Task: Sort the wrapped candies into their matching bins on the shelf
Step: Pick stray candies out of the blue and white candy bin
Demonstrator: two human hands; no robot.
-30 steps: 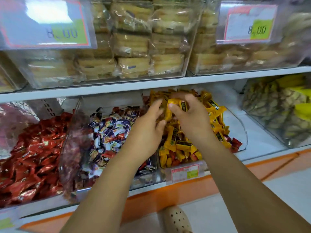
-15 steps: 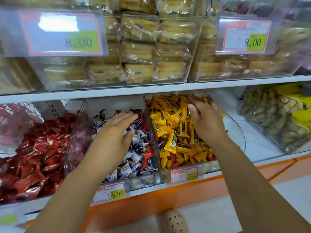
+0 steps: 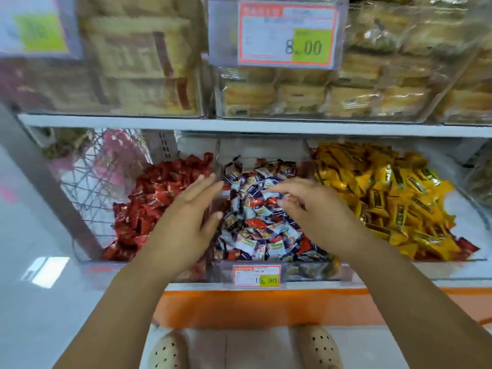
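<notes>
Both hands have shifted leftward along the lower shelf since the earlier frames: the right hand [image 3: 316,211], previously over the yellow candies, now hovers over the middle bin, and the left hand [image 3: 186,222] has moved to that bin's left wall. The view has also swung left, so the middle bin now sits at centre frame.

Nearest, at the bottom of the frame, two beige perforated clogs [image 3: 318,347] stand on the pale floor below the orange shelf kick-board [image 3: 266,304]. Above it, a red-bordered price label [image 3: 256,275] fronts the clear plastic middle bin [image 3: 306,270].

The left hand is spread wide, fingers extended, palm down over the divider between the red foil-wrapped candies [image 3: 149,198] and the blue-and-white wrapped candies [image 3: 255,230]. It holds nothing visible. The right hand is curled, fingers bent down toward the blue-and-white pile at centre; motion blur prevents telling whether a candy is pinched.

Several red wrappers lie mixed in the blue-and-white pile, and a few red ones show at the lower edge of the yellow-and-black wrapped candies [image 3: 386,195] at centre right. Judgement: attention has passed from the yellow bin to the middle bin, where the stray red pieces remain to be picked out.

Farthest, on the upper shelf, clear tubs of wrapped pale cakes [image 3: 319,97] carry a large price placard [image 3: 287,35].
</notes>
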